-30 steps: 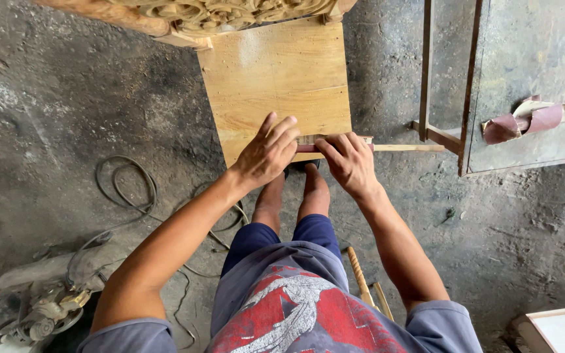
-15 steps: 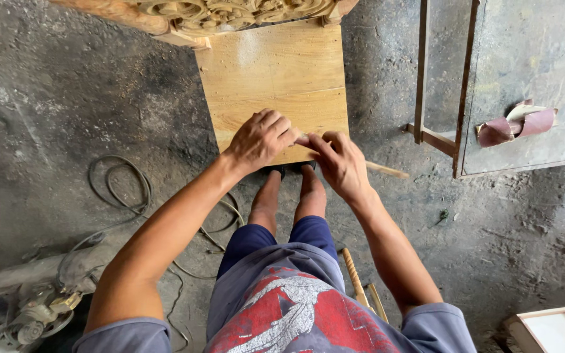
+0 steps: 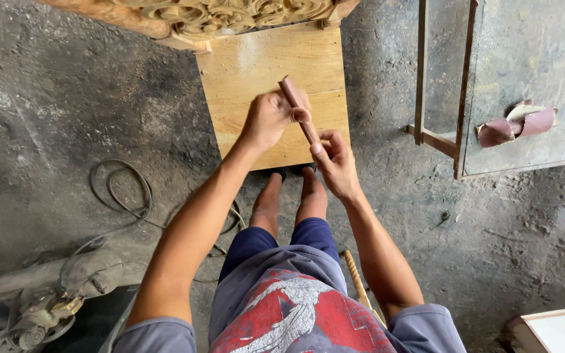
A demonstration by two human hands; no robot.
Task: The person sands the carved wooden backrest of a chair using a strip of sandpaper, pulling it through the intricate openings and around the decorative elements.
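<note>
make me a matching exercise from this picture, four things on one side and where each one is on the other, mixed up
Things:
1. thin stick
2. wooden board
3. black cable
4. curled sandpaper

Places:
A. on the grey panel at the far right
B. coiled on the floor, left of the legs
C. held between the left hand and right hand
D. flat on the floor under the hands

Pairs: 1-C, 2-D, 3-B, 4-A

To my left a dusty power tool lies beside a looped black cable, and a rolled sandpaper scrap rests on the grey shelf to my right.
</note>
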